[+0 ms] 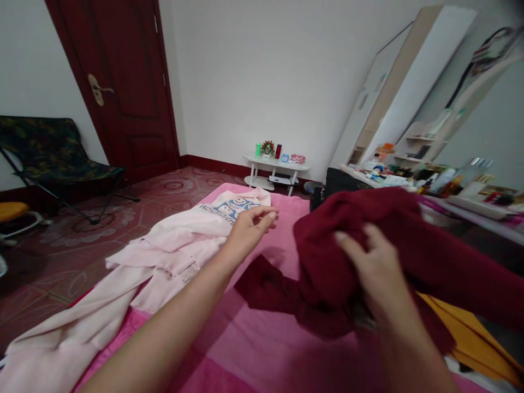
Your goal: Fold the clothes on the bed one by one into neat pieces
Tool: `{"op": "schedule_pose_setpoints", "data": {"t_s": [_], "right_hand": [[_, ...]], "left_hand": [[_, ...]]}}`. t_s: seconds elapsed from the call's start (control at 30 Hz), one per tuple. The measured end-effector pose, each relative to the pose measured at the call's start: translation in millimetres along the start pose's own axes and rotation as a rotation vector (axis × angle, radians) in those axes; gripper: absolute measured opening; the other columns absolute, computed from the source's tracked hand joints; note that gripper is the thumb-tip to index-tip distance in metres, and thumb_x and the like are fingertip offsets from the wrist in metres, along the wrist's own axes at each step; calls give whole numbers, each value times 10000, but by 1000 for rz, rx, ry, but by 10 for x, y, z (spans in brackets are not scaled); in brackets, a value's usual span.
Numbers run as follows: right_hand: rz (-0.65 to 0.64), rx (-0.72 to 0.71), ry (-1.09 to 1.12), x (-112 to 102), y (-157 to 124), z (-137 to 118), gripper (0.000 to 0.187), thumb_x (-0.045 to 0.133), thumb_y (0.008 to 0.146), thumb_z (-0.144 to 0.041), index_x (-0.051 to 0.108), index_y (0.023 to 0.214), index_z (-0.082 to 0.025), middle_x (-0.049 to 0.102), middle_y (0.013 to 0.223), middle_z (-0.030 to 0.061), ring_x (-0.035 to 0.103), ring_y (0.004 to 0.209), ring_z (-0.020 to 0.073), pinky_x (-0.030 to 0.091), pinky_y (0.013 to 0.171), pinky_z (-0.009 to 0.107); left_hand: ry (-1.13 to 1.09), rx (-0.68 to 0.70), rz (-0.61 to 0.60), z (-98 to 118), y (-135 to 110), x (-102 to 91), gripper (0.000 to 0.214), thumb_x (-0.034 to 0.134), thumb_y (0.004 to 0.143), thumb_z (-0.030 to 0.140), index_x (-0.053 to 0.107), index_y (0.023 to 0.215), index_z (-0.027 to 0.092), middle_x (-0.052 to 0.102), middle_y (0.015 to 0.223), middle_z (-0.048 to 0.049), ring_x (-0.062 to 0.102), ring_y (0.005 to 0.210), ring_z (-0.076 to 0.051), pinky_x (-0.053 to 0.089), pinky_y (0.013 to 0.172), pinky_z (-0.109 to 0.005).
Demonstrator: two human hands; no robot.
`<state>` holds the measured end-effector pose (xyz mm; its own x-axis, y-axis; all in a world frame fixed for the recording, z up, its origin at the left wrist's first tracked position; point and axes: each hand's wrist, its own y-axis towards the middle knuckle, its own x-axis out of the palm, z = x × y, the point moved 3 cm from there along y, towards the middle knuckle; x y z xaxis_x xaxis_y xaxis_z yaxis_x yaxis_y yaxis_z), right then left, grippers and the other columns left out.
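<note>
A dark red garment (327, 256) hangs bunched over the bed, one sleeve-like end trailing to the left and another part stretching to the right edge. My right hand (374, 262) grips its folds, thumb apart from the fingers. To the left, my left hand (251, 224) hovers over the bed with loosely bent fingers and nothing visible in them. Beneath and beyond it lies a pale pink sweatshirt (176, 234) with blue cartoon prints and black lettering, spread out with a sleeve towards me.
Pink bedding (245, 327) covers the bed. Yellow-orange cloth (470, 333) lies at the lower right. A cluttered dressing table (483, 210) runs along the right. Ahead stands a small white table (274, 162); a folding chair (53, 147) is left, near a dark red door (118, 82).
</note>
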<state>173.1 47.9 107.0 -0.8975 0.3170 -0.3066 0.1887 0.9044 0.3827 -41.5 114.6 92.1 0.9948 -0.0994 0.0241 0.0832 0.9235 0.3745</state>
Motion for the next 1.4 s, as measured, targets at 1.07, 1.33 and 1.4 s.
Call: {"op": "schedule_pose_setpoints", "data": {"t_s": [1.07, 1.33, 1.4], "right_hand": [[-174, -202, -871, 817, -40, 956, 489, 417, 907, -470, 548, 1291, -197, 536, 1317, 101, 453, 1225, 278, 319, 1061, 457], [-184, -192, -847, 818, -23, 994, 485, 410, 906, -478, 532, 1296, -216, 529, 1318, 86, 441, 1230, 274, 312, 1064, 453], [-189, -190, -841, 817, -23, 989, 484, 407, 906, -479, 532, 1296, -220, 526, 1322, 87, 443, 1229, 273, 311, 1064, 449]], "left_hand": [[951, 386, 749, -28, 1744, -1825, 408, 418, 860, 141, 452, 1263, 88, 587, 1200, -85, 556, 1058, -174, 416, 922, -295], [1450, -1, -78, -1207, 1294, -1686, 519, 536, 741, 142, 571, 1250, 235, 649, 1141, -75, 620, 994, -258, 457, 860, -334], [1481, -44, -98, -1386, 1149, -1650, 500, 517, 750, 157, 588, 1233, 263, 655, 1110, -84, 632, 952, -267, 464, 819, -352]]}}
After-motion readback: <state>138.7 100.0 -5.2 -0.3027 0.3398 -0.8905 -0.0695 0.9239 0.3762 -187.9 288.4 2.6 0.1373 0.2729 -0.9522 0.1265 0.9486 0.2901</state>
